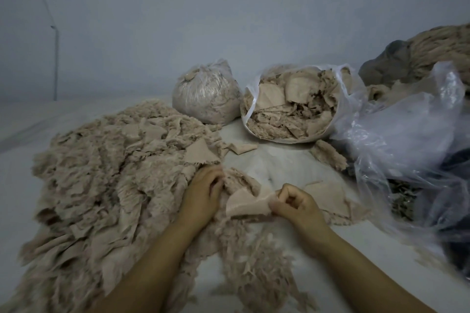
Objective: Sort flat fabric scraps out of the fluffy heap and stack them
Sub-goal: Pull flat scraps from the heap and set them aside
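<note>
A big beige fluffy heap (106,173) of fabric bits covers the left half of the white surface. My right hand (292,202) pinches a flat beige scrap (245,202) just in front of the heap. My left hand (203,192) rests on the heap's right edge with its fingers curled into the fluff; what it holds is hidden. To the right of my right hand lies a low stack of flat scraps (330,194). More flat scraps (201,152) show on top of the heap.
An open plastic bag (292,107) full of beige scraps stands behind the work area, with a tied bag (206,95) to its left. A loose clear plastic sheet (407,140) covers dark things at the right. A beige fluffy roll (442,46) lies at the far right.
</note>
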